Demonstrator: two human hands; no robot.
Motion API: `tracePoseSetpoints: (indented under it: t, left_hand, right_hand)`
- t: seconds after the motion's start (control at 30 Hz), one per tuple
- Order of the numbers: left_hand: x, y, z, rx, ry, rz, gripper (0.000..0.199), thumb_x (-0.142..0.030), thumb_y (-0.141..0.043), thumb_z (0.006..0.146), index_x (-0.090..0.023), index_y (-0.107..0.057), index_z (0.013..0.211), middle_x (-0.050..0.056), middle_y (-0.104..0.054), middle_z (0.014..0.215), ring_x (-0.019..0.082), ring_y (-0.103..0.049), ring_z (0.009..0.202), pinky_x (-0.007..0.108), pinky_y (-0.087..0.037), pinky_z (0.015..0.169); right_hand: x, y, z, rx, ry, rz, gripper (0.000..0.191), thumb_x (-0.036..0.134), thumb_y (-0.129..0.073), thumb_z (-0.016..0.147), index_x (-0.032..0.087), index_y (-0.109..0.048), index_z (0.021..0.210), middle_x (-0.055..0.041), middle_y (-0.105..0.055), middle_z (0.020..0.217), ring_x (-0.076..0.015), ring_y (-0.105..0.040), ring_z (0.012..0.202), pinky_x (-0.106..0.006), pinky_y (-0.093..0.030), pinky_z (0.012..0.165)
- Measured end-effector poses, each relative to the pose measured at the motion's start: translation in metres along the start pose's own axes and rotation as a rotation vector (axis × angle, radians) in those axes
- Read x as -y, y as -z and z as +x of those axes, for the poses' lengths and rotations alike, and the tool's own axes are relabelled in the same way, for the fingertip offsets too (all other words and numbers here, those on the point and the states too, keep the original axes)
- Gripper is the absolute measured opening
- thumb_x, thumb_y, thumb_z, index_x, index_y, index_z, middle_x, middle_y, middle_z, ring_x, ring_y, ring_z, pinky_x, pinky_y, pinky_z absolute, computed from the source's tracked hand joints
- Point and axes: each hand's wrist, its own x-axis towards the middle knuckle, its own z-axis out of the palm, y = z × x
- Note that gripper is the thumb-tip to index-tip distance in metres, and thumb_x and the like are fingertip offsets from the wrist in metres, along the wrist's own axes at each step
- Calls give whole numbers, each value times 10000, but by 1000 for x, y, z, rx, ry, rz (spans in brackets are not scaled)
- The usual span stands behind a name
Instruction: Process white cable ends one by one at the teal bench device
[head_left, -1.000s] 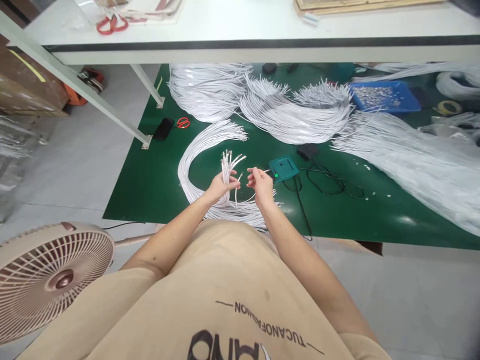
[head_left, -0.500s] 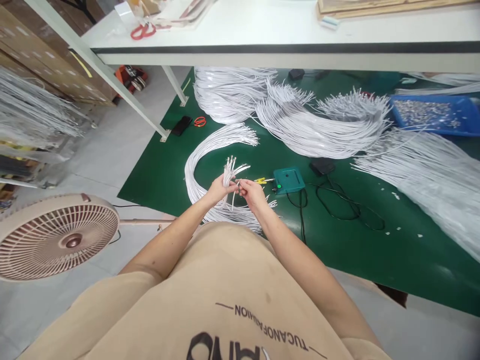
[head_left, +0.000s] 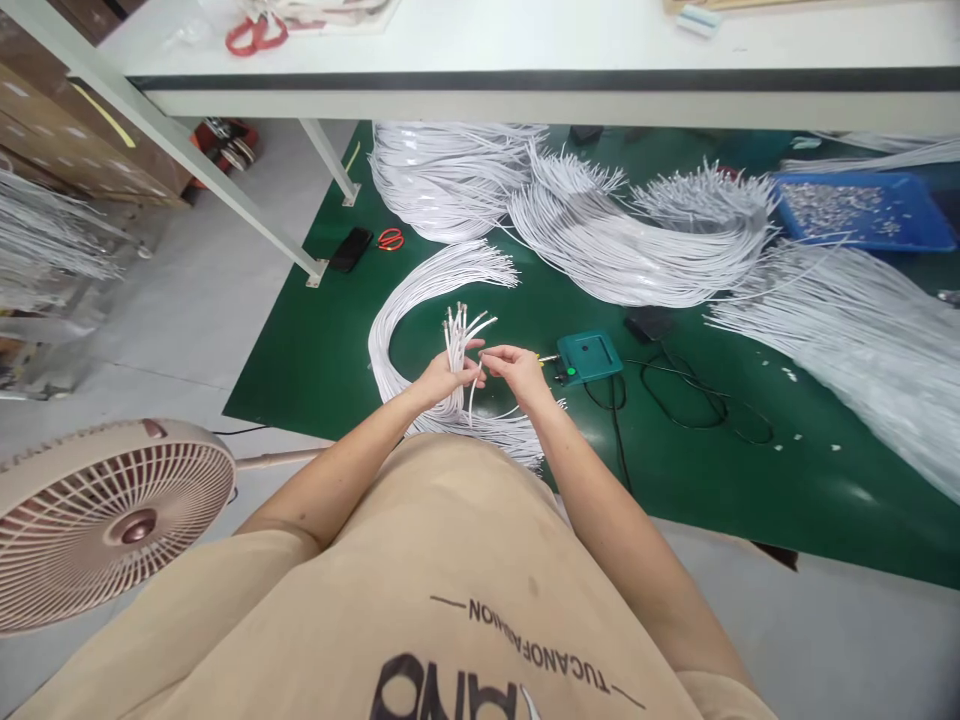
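Note:
My left hand [head_left: 448,378] is closed around a bunch of white cables [head_left: 456,345], whose tipped ends fan out above the fingers. Just to its right, my right hand [head_left: 516,370] pinches at the tip of a single cable [head_left: 475,392] that stands apart from the bunch. What lies between those fingertips is too small to make out. Beyond the right hand sits a teal box-like device [head_left: 589,357] with a yellow-handled tool partly hidden behind the hand. A curved bundle of white cables [head_left: 386,320] lies on the green surface around the left hand.
Large bundles of white cables [head_left: 637,255] lie under the white shelf [head_left: 525,85]. A blue tray [head_left: 911,215] holds many small parts. Red scissors [head_left: 391,239] and a black phone [head_left: 351,249] are at the left. Black cords [head_left: 694,400] trail rightward. A fan [head_left: 120,520] stands at lower left.
My right hand has moved slightly to the right, now covering more of the yellow-handled tool. My left hand keeps its hold on the cable bunch. The view has shifted a little.

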Motion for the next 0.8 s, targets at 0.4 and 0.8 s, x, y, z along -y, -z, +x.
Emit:
tracePoseSetpoints:
  t: [0.4,0.8]
  left_hand:
    - [-4,-8,9,-14,27,-36,412,-230,-723,706,-129,-612,1090,-16,-583,713,102,-595,674,250,-449,680]
    - [3,-14,28,-28,128,-59,482,-202,-749,657,-109,-574,1097,-6,-622,676,112,-619,624,225,-391,571]
  right_hand:
    - [-6,0,0,-23,-303,136,132,212,-639,655,176,-522,607,41,-518,512,-82,-506,514,-225,-444,556]
    - [-27,17,17,-51,74,-475,195,308,-510,842,187,-600,718,-6,-626,690,-142,-556,687,-263,-421,698]
